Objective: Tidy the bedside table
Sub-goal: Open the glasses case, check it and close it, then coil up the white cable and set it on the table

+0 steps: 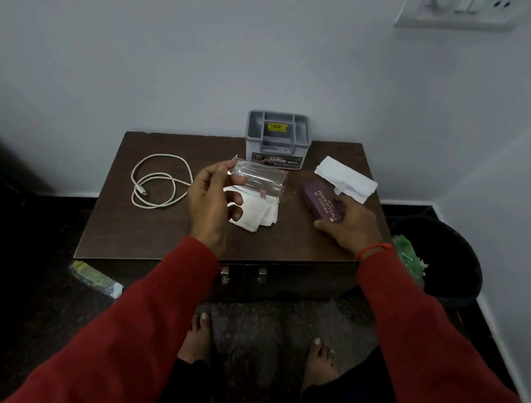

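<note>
On the dark wooden bedside table (166, 231) my left hand (211, 202) holds a clear drinking glass (259, 181) on its side, thumb and fingers curled round it, just above a folded white tissue (256, 215). My right hand (348, 222) grips the near end of a purple spectacle case (317, 196) that lies on the table top. A second white tissue (345, 179) lies behind the case. A coiled white cable (159, 180) rests at the left. A grey plastic organiser box (277, 138) stands at the back edge against the wall.
A dark waste bin (450, 257) with a green bag and scraps stands on the floor right of the table. A plastic wrapper (96, 278) lies on the floor at the left front. The wall runs close behind the table, and my bare feet stand before its two cupboard doors.
</note>
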{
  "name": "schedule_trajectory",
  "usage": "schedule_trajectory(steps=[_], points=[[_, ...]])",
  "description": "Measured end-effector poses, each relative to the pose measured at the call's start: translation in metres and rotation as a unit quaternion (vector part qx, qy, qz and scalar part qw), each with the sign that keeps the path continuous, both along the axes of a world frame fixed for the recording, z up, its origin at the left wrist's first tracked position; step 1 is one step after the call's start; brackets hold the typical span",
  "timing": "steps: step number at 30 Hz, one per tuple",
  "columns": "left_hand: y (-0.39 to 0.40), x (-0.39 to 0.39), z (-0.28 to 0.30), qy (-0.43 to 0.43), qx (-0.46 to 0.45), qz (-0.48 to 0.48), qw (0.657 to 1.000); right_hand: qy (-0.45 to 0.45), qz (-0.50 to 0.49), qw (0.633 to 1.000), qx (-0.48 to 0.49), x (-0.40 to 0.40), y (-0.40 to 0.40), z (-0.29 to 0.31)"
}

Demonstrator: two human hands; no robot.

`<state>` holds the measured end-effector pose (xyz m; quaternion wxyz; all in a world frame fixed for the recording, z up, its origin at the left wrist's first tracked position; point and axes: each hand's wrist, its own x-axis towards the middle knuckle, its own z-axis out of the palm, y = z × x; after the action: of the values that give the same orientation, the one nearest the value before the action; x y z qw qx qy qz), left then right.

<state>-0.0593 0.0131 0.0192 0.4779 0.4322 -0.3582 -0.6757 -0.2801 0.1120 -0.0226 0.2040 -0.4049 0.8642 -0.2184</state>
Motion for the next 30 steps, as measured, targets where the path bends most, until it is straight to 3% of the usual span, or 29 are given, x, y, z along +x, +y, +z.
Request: schedule_trajectory(steps=[12, 16, 20, 22, 25, 30], points=[[-0.009, 0.01, 0.002, 0.002, 0.019, 0.018, 1.0, -0.017, 0.01, 1.0, -0.007, 0.019, -0.021, -0.021], [-0.01, 0.011, 0.003, 0.01, 0.021, 0.019, 1.0, 0.021, -0.013, 1.0, -0.009, 0.023, -0.019, -0.011], [-0.019, 0.023, 0.009, 0.013, 0.0, 0.059, 0.998, 0.08, -0.022, 0.982, -0.172, 0.036, -0.021, 0.013], [-0.032, 0.039, 0.014, 0.012, -0.002, 0.121, 0.993, 0.086, 0.018, 0.959, -0.268, 0.051, -0.025, 0.026], [-0.056, 0.073, 0.015, 0.013, 0.013, 0.227, 0.974, 0.083, 0.112, 0.933, -0.332, 0.092, -0.041, 0.037], [-0.077, 0.119, 0.009, 0.05, 0.031, 0.325, 0.944, 0.067, 0.337, 0.901, -0.265, 0.182, -0.111, 0.023]])
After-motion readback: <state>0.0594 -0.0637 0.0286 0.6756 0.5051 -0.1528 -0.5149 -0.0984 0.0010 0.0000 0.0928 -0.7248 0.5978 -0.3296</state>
